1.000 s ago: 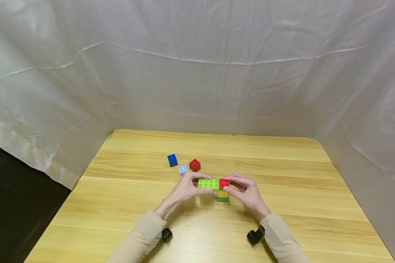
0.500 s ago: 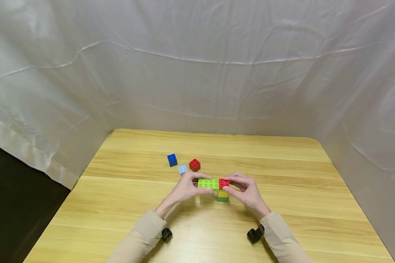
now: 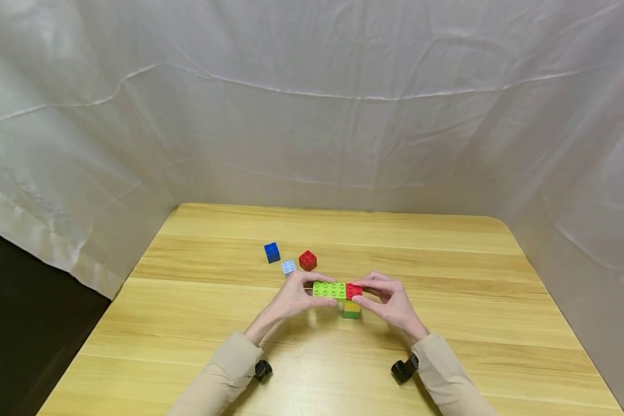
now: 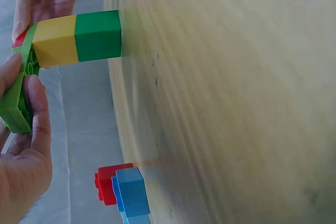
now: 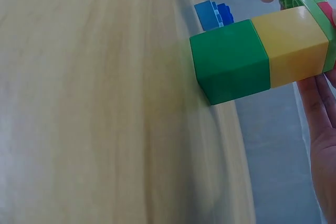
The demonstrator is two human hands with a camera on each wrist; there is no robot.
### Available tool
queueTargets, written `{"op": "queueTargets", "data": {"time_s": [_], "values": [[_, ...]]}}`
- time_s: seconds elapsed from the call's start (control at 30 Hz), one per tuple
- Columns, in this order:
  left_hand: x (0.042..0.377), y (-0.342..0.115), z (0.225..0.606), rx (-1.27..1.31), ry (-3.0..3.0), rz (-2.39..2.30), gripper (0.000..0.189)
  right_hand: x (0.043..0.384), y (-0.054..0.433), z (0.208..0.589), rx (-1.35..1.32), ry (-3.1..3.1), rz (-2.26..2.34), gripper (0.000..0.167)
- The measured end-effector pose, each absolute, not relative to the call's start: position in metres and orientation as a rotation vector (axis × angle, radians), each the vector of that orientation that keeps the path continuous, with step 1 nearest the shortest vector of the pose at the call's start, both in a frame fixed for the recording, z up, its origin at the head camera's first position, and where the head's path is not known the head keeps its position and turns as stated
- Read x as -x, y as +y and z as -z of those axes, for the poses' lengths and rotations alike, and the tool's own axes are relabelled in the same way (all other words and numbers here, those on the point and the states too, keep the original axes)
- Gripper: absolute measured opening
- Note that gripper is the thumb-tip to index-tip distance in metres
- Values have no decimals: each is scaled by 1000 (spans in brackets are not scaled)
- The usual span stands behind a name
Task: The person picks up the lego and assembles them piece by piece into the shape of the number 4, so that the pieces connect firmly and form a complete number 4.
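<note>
A toy-brick stack stands on the table: a dark green brick (image 5: 231, 61) at the bottom, a yellow brick (image 5: 291, 45) above it, then light green (image 3: 330, 290) reaching out to the left. Whether the light green is one piece or two, I cannot tell. At its right end sits a red brick (image 3: 353, 290), its studs about level with the green ones. My left hand (image 3: 293, 296) pinches the overhanging light green part between thumb and fingers. My right hand (image 3: 392, 303) pinches the red brick from the other side, thumb in front and fingers behind.
Loose on the wooden table (image 3: 447, 254), behind my left hand, lie a dark blue brick (image 3: 272, 252), a light blue brick (image 3: 288, 267) and another red brick (image 3: 308, 260). A pale fabric sheet (image 3: 343, 133) hangs behind the table and along its sides.
</note>
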State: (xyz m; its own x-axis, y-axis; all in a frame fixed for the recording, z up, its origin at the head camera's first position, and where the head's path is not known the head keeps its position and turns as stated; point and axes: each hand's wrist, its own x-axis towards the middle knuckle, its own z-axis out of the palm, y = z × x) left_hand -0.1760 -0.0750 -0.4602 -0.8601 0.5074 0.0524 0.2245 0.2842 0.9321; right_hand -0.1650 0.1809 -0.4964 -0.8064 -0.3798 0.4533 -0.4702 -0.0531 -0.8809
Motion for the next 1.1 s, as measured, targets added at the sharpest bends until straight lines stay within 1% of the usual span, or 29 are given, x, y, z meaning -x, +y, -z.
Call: {"op": "queueTargets", "data": {"time_s": [0.37, 0.77, 1.1], "values": [[176, -76, 462, -658, 2297, -1606, 45, 165, 179, 503, -964, -2067, -2024, 30], [175, -75, 461, -645, 2255, -1647, 45, 160, 178, 507, -773, -2135, -2125, 34], [175, -75, 460, -644, 2263, -1638, 45, 159, 179, 506, -718, -2162, -2188, 37]]}}
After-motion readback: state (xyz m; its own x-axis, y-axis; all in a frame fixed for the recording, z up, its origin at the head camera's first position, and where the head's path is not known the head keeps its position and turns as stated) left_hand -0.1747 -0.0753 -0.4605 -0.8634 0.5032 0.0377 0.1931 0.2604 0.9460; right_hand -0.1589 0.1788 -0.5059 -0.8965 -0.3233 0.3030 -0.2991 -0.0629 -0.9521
